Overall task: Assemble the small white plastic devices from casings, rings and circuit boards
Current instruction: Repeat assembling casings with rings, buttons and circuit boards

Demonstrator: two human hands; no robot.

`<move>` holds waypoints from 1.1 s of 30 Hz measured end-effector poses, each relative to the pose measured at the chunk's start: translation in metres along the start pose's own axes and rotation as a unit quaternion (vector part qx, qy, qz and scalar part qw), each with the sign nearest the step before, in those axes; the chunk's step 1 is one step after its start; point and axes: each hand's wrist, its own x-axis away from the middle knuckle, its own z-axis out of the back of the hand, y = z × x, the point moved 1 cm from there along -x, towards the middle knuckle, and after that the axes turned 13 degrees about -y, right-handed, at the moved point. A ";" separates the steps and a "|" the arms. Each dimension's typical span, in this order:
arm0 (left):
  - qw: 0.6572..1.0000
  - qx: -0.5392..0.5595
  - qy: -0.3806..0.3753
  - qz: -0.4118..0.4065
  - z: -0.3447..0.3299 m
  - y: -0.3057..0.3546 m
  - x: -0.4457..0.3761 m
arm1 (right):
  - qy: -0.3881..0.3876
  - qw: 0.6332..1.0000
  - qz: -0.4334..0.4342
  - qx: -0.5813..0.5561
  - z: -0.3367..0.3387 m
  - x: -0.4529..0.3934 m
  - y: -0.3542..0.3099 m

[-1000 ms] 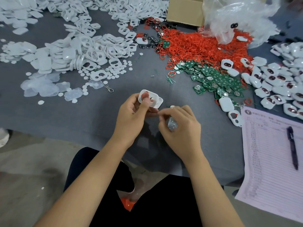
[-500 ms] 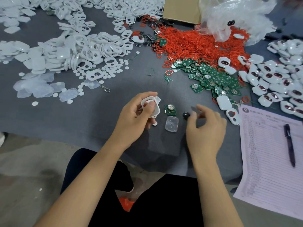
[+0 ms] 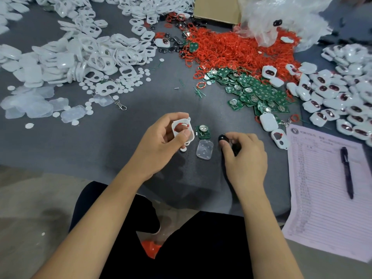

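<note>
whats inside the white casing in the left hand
A red ring sits inside the white casing that the left hand holds. The thumb covers the lower part of the casing, so what lies under it cannot be seen.

Small black part (image 3: 222, 137) half hidden under right hand (image 3: 244, 158) fingers. Cardboard box (image 3: 216, 9) cut off at top edge. Writing on paper sheet (image 3: 322, 190) too blurry to read.
</note>
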 end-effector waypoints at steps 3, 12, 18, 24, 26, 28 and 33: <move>1.000 -0.018 -0.003 0.005 -0.001 0.000 0.001 | 0.003 0.990 0.011 -0.137 0.000 -0.003 -0.002; 0.999 -0.036 0.032 0.007 -0.004 0.007 0.001 | -0.048 0.923 0.146 -0.351 -0.012 -0.008 -0.028; 0.999 -0.043 0.028 0.009 -0.005 0.008 0.002 | -0.059 0.906 0.107 -0.405 -0.015 -0.009 -0.022; 0.997 -0.070 0.026 0.012 -0.003 0.007 0.002 | -0.086 0.892 0.110 -0.429 -0.017 -0.009 -0.023; 0.997 -0.072 0.026 0.011 -0.003 0.007 0.002 | -0.090 0.894 0.114 -0.423 -0.017 -0.009 -0.023; 0.997 -0.075 0.025 0.010 -0.003 0.006 0.002 | -0.089 0.896 0.120 -0.418 -0.016 -0.008 -0.023; 0.995 -0.098 0.012 0.003 -0.002 0.005 0.002 | -0.080 0.908 0.140 -0.386 -0.015 -0.007 -0.023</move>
